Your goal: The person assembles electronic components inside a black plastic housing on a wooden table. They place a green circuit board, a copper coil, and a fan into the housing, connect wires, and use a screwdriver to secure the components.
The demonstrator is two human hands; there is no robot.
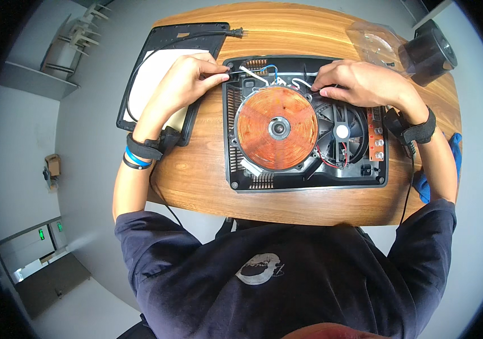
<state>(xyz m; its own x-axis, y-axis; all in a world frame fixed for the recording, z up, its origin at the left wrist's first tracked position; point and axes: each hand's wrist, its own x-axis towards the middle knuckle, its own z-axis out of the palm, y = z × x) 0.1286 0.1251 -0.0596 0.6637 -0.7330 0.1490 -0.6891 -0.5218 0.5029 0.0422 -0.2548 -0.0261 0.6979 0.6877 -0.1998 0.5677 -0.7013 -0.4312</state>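
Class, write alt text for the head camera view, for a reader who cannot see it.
A person's left hand and right hand pinch wires at the far edge of an opened black induction cooker with a round copper coil, on a wooden table. Its removed black-framed top panel lies left.

Single head-worn fisheye view, looking steeply down, close over wooden table (303, 206), edges bending outward

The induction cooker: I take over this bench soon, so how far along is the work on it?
Done: the top cover is off and lies left of the open base, baring the copper coil and fan. In hand: the left hand and right hand work the wires at the far edge. Left: coil, fan and the rest remain mounted.
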